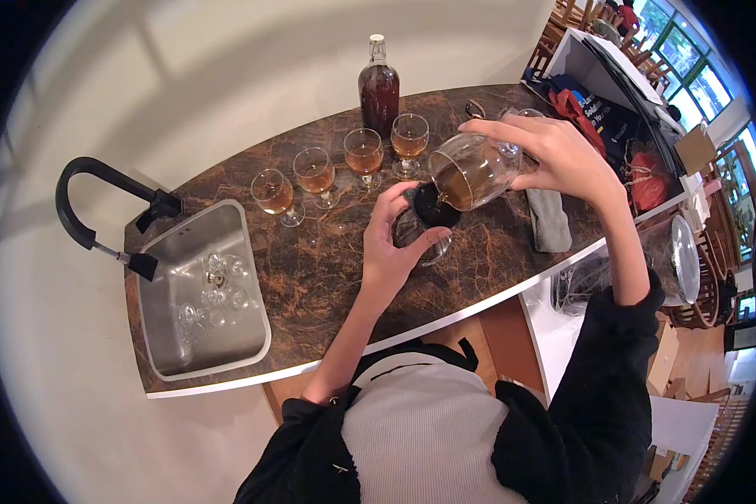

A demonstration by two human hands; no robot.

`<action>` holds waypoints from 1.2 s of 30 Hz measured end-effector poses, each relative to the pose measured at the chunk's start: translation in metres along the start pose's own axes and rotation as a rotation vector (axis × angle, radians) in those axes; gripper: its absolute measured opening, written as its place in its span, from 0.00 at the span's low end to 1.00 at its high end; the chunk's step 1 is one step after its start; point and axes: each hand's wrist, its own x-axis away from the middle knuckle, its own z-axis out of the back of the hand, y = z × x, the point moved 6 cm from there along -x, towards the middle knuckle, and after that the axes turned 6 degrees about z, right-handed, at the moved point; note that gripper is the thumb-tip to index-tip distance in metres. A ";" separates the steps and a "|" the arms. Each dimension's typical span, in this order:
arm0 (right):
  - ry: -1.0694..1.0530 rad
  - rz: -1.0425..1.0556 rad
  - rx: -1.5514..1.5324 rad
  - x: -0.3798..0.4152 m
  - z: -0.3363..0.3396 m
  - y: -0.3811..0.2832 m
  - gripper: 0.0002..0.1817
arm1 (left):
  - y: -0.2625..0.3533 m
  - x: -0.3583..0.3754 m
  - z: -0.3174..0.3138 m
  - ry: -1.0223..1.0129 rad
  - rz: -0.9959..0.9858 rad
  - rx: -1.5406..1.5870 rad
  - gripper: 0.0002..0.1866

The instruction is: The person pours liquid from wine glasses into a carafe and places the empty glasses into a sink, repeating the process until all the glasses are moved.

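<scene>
My right hand (554, 155) grips a clear glass vessel (472, 170) tilted to the left, with brown liquid near its mouth. Below that mouth is a black funnel-like piece (435, 204) on top of a clear glass container (422, 244). My left hand (395, 244) is wrapped round the black piece and the container's upper part. Several stemmed glasses of amber liquid stand to the left and behind, the closest one (410, 137) just beyond my left hand. A bottle of dark red liquid (379, 92) stands upright behind them.
A steel sink (172, 336) with several clear glass pieces lies at the left, beside a black faucet (80, 210). A grey cloth (548, 220) lies right of my hands. Beyond it, a white shelf unit (592, 50) holds bags. The counter's white front edge (445, 322) runs before me.
</scene>
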 end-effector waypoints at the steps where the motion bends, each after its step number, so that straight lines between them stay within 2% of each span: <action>1: 0.021 0.027 0.022 0.000 -0.001 0.001 0.53 | 0.000 0.000 0.000 0.000 -0.006 -0.007 0.38; 6: 0.045 0.062 0.082 -0.002 0.003 -0.003 0.54 | 0.001 -0.001 0.000 0.002 -0.069 -0.027 0.37; 11: 0.051 0.065 0.119 -0.004 0.008 -0.006 0.54 | -0.001 0.000 0.001 -0.002 -0.029 -0.024 0.38; 17: 0.040 0.062 0.138 -0.006 0.016 -0.010 0.48 | 0.002 0.000 -0.001 0.007 -0.019 -0.017 0.37; 20: 0.074 0.102 0.196 -0.007 0.019 -0.012 0.53 | 0.000 0.000 0.000 0.000 -0.003 -0.002 0.37; 36: 0.252 0.270 0.508 -0.009 0.032 -0.024 0.48 | -0.001 0.000 0.000 0.004 -0.019 -0.020 0.38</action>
